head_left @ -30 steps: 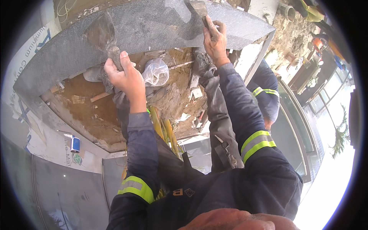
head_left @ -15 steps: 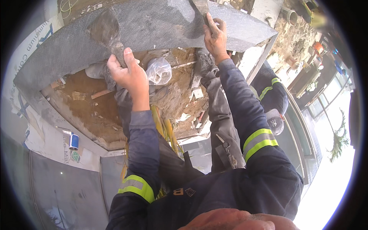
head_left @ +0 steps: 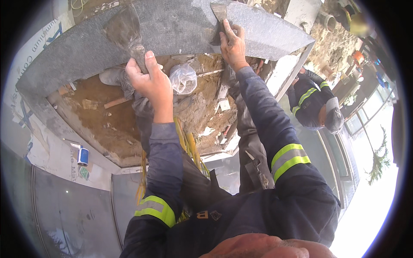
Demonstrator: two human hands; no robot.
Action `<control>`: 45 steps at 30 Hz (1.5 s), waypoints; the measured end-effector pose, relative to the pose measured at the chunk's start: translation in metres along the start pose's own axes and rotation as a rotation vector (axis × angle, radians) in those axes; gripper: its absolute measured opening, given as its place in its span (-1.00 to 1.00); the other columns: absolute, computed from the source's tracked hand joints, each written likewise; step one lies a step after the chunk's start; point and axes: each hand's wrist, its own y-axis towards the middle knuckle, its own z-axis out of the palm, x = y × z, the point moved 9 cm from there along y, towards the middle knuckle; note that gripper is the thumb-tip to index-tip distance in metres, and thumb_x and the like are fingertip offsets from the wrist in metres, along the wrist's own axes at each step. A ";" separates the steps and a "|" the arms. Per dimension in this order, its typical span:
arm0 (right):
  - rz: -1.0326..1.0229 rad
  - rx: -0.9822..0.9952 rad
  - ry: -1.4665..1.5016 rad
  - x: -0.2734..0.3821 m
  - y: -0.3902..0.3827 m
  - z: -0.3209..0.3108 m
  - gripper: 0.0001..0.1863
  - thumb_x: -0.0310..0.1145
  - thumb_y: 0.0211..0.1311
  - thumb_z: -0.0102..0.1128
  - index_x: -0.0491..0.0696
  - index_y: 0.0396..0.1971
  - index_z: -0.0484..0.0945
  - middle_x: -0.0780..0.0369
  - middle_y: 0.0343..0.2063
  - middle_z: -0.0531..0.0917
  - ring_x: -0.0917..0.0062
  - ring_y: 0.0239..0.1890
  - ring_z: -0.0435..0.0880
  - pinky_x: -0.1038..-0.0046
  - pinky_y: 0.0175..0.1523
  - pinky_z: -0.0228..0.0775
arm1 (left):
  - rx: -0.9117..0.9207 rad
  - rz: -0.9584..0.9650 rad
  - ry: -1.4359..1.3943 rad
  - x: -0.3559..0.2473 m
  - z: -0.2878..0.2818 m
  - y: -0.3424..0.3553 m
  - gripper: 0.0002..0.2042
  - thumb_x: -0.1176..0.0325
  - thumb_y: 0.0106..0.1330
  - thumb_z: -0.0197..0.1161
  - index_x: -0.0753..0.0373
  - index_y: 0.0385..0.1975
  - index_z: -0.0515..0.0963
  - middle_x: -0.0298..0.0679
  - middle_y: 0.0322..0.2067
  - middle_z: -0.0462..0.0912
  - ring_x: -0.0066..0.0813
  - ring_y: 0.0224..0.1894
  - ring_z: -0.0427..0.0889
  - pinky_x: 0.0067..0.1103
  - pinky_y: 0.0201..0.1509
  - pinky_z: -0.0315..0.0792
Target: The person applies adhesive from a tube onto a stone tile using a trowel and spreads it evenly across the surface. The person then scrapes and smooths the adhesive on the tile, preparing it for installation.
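Gripping a wide scraper in the closed left hand, blade flat on the curved grey stone slab. Further right, closed right hand pressing a narrower scraper near the slab's far edge. Likely risks: either blade slipping off the edge, or debris dropping toward the helmeted co-worker below.

The stone slab is speckled dark grey. Both scrapers are smeared grey-brown. The sleeves are navy with yellow and silver bands. The ground below is sandy brown.
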 end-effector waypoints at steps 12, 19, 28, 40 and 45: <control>0.547 0.201 0.666 -0.066 0.008 -0.062 -0.55 -0.22 0.57 0.04 -0.19 0.26 0.54 0.24 -0.29 0.71 0.71 -0.54 0.44 0.62 -0.48 0.30 | -0.093 -0.085 -0.163 -0.002 -0.030 0.018 -0.60 0.35 0.46 0.30 0.51 0.09 0.35 -0.19 -0.22 0.57 -0.62 -0.46 0.51 -0.64 -0.40 0.41; 0.423 0.377 0.574 -0.003 0.050 -0.003 -0.54 -0.16 0.57 0.09 -0.17 0.23 0.58 0.23 -0.38 0.72 0.72 -0.59 0.41 0.63 -0.53 0.24 | -0.109 -0.020 -0.253 -0.006 -0.045 0.029 -0.55 0.35 0.47 0.29 0.51 0.17 0.30 -0.14 -0.23 0.67 -0.65 -0.49 0.51 -0.70 -0.48 0.38; 0.230 0.442 0.433 0.099 0.077 0.061 -0.49 -0.08 0.54 0.14 -0.16 0.24 0.58 0.29 -0.38 0.70 0.76 -0.59 0.39 0.64 -0.51 0.25 | -0.161 -0.047 -0.360 -0.008 -0.065 0.042 -0.57 0.37 0.48 0.28 0.50 0.16 0.30 -0.16 -0.24 0.64 -0.68 -0.49 0.50 -0.73 -0.50 0.36; -0.164 0.683 0.359 0.232 0.044 0.132 -0.50 -0.06 0.55 0.12 -0.08 0.27 0.57 0.22 -0.31 0.79 0.71 -0.53 0.49 0.55 -0.38 0.46 | -0.254 -0.005 -0.317 -0.020 -0.085 0.047 -0.59 0.34 0.49 0.26 0.53 0.11 0.33 -0.24 -0.27 0.59 -0.66 -0.46 0.50 -0.66 -0.38 0.41; 0.051 0.567 0.521 0.210 0.013 0.079 -0.53 -0.16 0.59 0.07 -0.18 0.27 0.54 0.22 -0.32 0.76 0.73 -0.54 0.46 0.62 -0.41 0.39 | -0.285 0.018 -0.226 -0.020 -0.089 0.048 -0.68 0.31 0.52 0.21 0.46 0.05 0.43 -0.25 -0.30 0.59 -0.66 -0.46 0.48 -0.65 -0.37 0.39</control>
